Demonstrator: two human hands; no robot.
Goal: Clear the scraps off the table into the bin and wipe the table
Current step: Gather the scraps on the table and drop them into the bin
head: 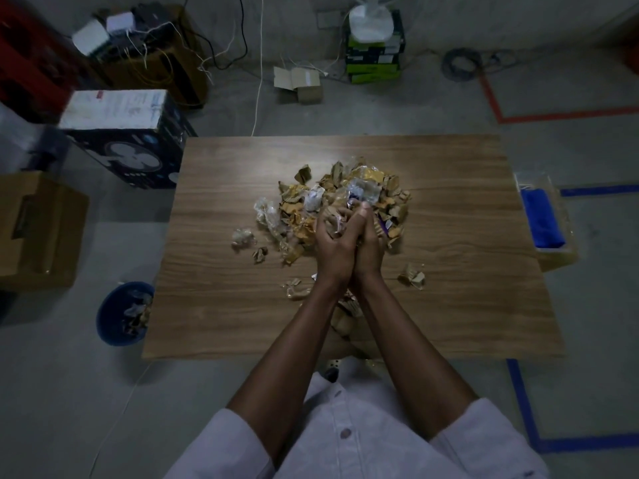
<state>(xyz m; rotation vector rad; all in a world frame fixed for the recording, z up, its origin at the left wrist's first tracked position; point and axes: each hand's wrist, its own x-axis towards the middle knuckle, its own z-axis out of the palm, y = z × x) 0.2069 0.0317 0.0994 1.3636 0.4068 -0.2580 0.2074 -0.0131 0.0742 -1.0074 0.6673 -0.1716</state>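
A pile of crumpled paper and plastic scraps (345, 191) lies in the middle of the wooden table (224, 305). My left hand (330, 243) and my right hand (368, 240) are pressed together over the near side of the pile, cupped around a clump of scraps. Loose scraps lie apart at the left (243, 237), at the right (412, 276) and near my wrists (295, 288). A blue bin (109, 323) with scraps in it stands on the floor by the table's near left corner. A blue cloth (541, 219) lies in a clear tray right of the table.
A dark fan box (128, 140) stands at the table's far left corner and a cardboard box (38, 229) sits further left. Boxes, cables and a fan base line the back wall. Blue and red tape marks the floor on the right.
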